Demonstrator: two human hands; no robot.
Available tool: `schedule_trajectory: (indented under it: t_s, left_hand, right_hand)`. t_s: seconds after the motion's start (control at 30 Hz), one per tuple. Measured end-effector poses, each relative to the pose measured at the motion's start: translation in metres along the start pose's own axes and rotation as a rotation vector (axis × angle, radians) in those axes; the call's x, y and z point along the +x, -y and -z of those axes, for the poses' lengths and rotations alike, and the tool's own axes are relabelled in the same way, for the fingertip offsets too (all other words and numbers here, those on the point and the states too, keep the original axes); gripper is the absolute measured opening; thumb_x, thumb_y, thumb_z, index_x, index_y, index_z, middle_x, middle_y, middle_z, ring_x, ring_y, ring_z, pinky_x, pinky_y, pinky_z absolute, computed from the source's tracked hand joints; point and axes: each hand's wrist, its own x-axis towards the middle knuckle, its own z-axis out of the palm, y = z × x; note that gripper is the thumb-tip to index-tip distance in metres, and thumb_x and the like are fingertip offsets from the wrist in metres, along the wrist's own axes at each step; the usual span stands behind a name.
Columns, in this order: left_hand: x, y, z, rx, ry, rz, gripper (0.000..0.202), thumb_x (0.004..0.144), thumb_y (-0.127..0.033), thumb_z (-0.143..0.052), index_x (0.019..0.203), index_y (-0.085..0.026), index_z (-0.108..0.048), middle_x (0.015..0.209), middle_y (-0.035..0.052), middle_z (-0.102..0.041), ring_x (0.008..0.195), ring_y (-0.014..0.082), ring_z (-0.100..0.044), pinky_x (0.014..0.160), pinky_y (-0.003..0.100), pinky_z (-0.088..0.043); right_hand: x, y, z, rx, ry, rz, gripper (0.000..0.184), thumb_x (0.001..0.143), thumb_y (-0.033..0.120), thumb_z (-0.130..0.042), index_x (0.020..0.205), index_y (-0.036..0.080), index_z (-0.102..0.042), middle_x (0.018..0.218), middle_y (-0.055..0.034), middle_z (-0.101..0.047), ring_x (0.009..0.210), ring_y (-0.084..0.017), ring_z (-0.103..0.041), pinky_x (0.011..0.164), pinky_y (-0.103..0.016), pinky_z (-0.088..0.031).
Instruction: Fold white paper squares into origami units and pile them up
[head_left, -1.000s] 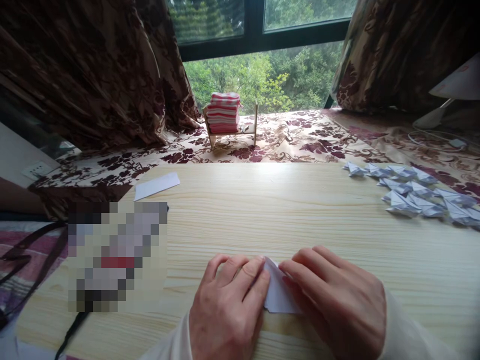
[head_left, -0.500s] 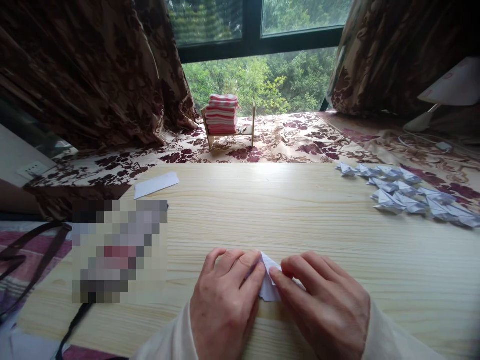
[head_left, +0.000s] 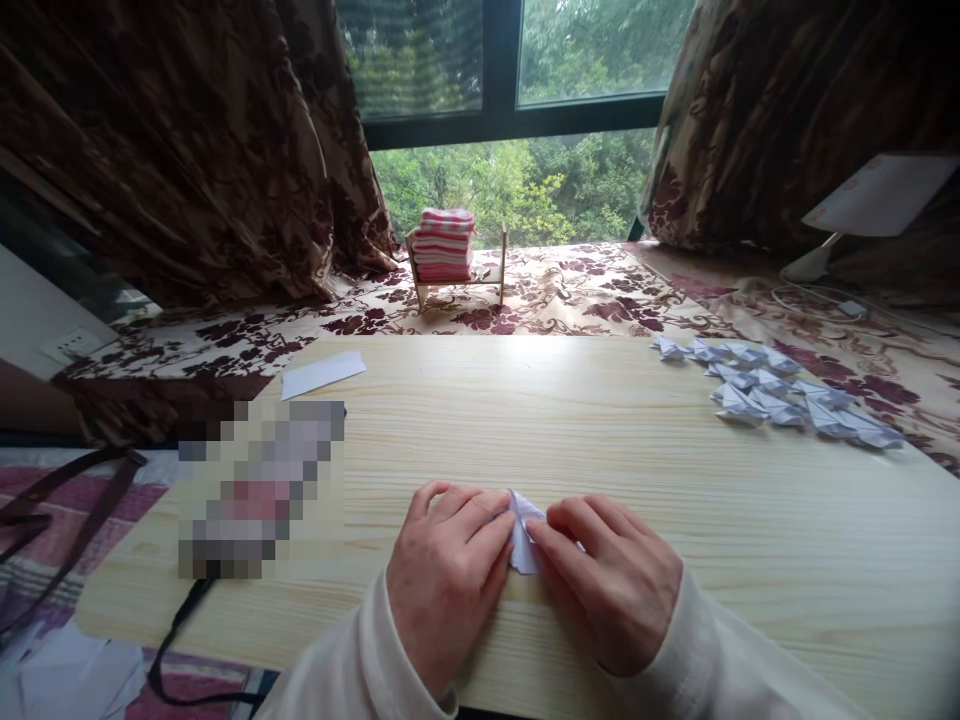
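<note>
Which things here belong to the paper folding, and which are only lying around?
Belong: white paper piece, held by left hand and right hand; pile of folded pieces; probably the flat paper slip.
Lying around: striped cloth stack; black cable; lamp.

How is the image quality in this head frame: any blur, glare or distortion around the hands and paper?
Head view: soft daylight from the window, no glare on the table; the folded paper between left hand and right hand is sharp; a pixelated block left of them hides what lies there; the wide lens stretches the frame's edges; curtains look dark.
</note>
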Motion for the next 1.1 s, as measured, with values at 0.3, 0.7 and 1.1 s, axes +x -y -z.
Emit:
schedule_trajectory:
  t_s: [0.3,0.7,1.1]
  left_hand:
    - [0.001,0.0,0.002,0.023,0.022,-0.01,0.018,0.087,-0.016,-0.046,0.09,-0.018,-0.064,0.101,0.0016,-0.068,0.091,0.0184,-0.058,0.084,0.038,-0.036]
    - [0.001,-0.001,0.001,0.037,0.018,-0.017,0.018,0.087,-0.016,-0.046,0.089,-0.019,-0.064,0.1,0.0024,-0.068,0.09,0.0178,-0.058,0.084,0.038,-0.036]
    - [0.001,0.0,0.002,0.003,0.007,-0.02,0.02,0.088,-0.017,-0.043,0.09,-0.018,-0.063,0.1,0.0038,-0.068,0.091,0.0189,-0.057,0.085,0.039,-0.036]
  right_hand:
    - [-0.004,0.003,-0.012,0.041,-0.055,-0.034,0.036,0.091,0.016,-0.032,0.075,0.017,-0.064,0.064,-0.0051,-0.053,0.063,-0.017,-0.04,0.06,-0.03,-0.03]
    - [-0.004,0.003,-0.014,0.07,-0.046,-0.021,0.036,0.091,0.015,-0.032,0.074,0.016,-0.064,0.064,-0.0054,-0.052,0.063,-0.017,-0.039,0.058,-0.03,-0.031]
    - [-0.006,0.003,-0.013,0.066,0.01,-0.022,0.028,0.089,0.013,-0.038,0.078,0.015,-0.064,0.068,-0.0054,-0.054,0.064,-0.017,-0.041,0.06,-0.029,-0.033]
